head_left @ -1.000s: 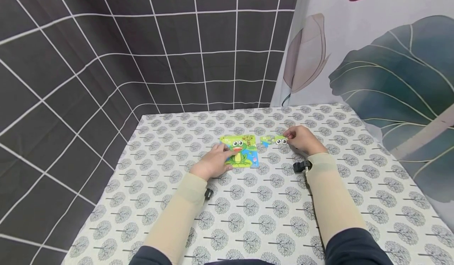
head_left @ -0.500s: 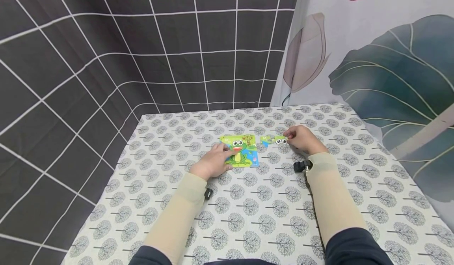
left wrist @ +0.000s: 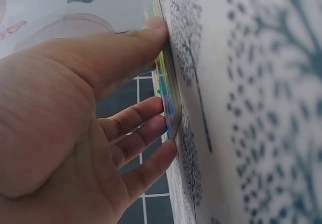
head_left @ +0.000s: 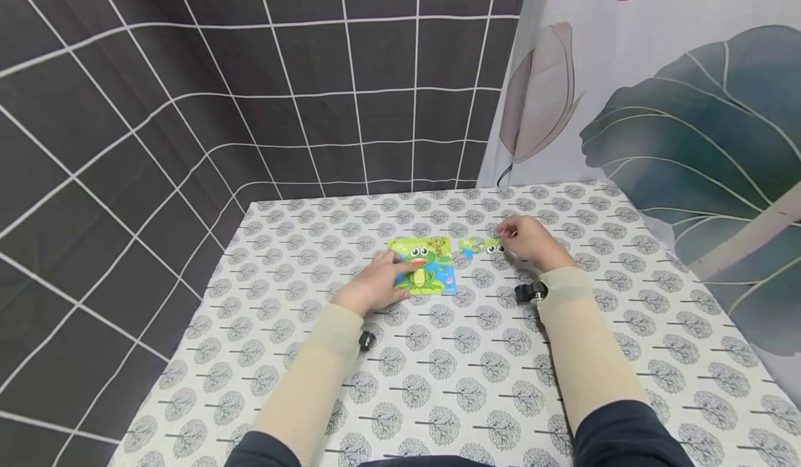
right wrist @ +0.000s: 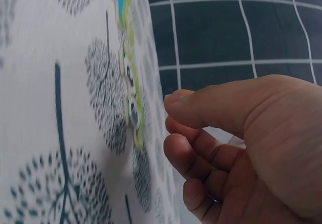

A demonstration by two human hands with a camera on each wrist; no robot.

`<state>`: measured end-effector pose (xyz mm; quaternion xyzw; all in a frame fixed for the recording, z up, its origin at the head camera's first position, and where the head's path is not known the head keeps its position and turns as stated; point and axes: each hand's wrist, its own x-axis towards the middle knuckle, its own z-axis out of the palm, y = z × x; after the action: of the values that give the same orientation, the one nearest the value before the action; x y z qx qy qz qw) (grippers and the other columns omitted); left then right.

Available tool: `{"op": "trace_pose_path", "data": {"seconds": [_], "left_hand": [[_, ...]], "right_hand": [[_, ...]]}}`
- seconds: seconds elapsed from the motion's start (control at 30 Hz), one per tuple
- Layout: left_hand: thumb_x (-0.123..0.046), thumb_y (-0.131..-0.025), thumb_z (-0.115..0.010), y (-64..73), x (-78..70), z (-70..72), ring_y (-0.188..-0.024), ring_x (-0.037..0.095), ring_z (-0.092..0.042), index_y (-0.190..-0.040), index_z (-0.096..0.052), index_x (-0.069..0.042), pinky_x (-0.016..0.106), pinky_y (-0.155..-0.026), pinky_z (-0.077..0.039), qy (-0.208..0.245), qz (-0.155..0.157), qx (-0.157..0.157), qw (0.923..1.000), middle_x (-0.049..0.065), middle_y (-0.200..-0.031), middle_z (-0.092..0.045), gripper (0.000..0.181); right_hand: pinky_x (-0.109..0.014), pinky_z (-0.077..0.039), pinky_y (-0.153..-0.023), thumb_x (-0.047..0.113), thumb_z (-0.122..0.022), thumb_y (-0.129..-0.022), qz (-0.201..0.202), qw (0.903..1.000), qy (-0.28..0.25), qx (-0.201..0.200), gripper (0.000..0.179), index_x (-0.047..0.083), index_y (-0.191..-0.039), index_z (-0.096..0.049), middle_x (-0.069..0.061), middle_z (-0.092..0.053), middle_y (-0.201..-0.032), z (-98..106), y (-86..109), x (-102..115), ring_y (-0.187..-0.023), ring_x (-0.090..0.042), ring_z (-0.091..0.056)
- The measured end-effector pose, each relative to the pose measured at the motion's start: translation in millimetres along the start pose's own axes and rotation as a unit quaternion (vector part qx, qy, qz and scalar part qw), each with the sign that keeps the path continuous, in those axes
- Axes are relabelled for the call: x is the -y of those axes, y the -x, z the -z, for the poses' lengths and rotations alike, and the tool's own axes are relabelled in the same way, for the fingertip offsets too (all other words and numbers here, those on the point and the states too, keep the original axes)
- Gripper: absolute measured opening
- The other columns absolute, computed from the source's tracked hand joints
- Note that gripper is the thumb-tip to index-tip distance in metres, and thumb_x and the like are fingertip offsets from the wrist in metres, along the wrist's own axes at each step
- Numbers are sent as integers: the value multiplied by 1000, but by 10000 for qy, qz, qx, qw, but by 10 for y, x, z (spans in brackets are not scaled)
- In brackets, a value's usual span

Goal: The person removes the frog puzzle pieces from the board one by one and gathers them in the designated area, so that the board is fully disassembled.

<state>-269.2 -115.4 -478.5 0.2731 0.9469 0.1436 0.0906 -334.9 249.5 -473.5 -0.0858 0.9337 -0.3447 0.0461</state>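
A frog picture puzzle (head_left: 429,281) lies flat on the cloth in the head view. My left hand (head_left: 373,283) rests over its left side, one finger across the frog's mouth; in the left wrist view the fingertips (left wrist: 168,148) touch the puzzle's edge. To the right lies a puzzle piece with two round eyes (head_left: 495,249), beside a green and blue puzzle piece (head_left: 471,246). My right hand (head_left: 528,241) is just above the eye piece's right end. In the right wrist view its fingers are loosely bent, apart from the piece and holding nothing.
A white cloth with grey tree prints (head_left: 438,383) covers the table. Behind it hangs a dark curtain with white grid lines (head_left: 313,71), and a pale curtain with leaf prints (head_left: 688,140) hangs on the right.
My right hand has let go of the eye piece and lifted slightly up and left. The left hand and the frog puzzle have barely moved.
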Motion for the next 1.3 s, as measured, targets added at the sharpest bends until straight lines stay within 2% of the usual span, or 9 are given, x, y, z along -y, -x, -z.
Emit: {"op": "trace_pose_path", "data": {"seconds": [0.07, 0.17, 0.3, 0.57, 0.87, 1.3], "left_hand": [[-41, -94, -78, -7, 2, 4, -126, 20, -46, -159, -42, -42, 42, -110, -47, 101, 11, -45, 9999, 4, -141, -49, 74], [-40, -93, -79, -11, -25, 32, -125, 22, -49, -159, -44, -40, 45, -112, -45, 190, -14, -105, 9998, 4, -140, -51, 74], [-38, -93, -79, -30, -73, 59, -129, 23, -49, -158, -48, -35, 46, -115, -42, 229, -69, -172, 9996, 3, -142, -51, 72], [-40, -93, -79, -107, -200, 84, -143, 26, -44, -154, -54, -23, 49, -124, -32, 123, -140, -100, 9998, 3, -153, -50, 68], [-37, -95, -78, -194, -299, 23, -144, 24, -44, -150, -57, -19, 46, -122, -36, -40, -314, 122, 9994, 0, -154, -50, 62], [-40, -95, -76, -233, -285, -22, -144, 24, -44, -151, -56, -21, 45, -122, -37, -279, -348, 196, 9988, -1, -155, -49, 62]], "right_hand": [[-35, -54, -68, 5, -65, -95, 17, 10000, -26, 65, 28, 2, -122, -71, -11, -64, -103, -5, -12, 35, -87, -26, -57], [-34, -54, -68, 6, -69, -95, 113, 9999, -14, 127, 28, 1, -123, -71, -11, -65, -105, -15, -34, 84, -89, -25, -58], [-38, -54, -80, 5, -69, -95, 408, 9990, 46, 183, 27, -1, -122, -72, -11, -67, -102, -57, -71, 143, -91, -25, -60], [-42, -57, -88, 8, -77, -91, 645, 9975, -15, 286, 30, -1, -120, -72, -10, -69, -100, -256, -190, 313, -92, -25, -64], [-43, -57, -89, 17, -82, -90, 722, 9967, 81, 352, 29, 6, -116, -74, -7, -70, -103, -492, -322, 473, -96, -24, -65], [-38, -58, -90, 11, -86, -84, 874, 9935, 156, 710, 35, 2, -116, -74, -8, -72, -103, -573, -395, 677, -95, -23, -65]]}}
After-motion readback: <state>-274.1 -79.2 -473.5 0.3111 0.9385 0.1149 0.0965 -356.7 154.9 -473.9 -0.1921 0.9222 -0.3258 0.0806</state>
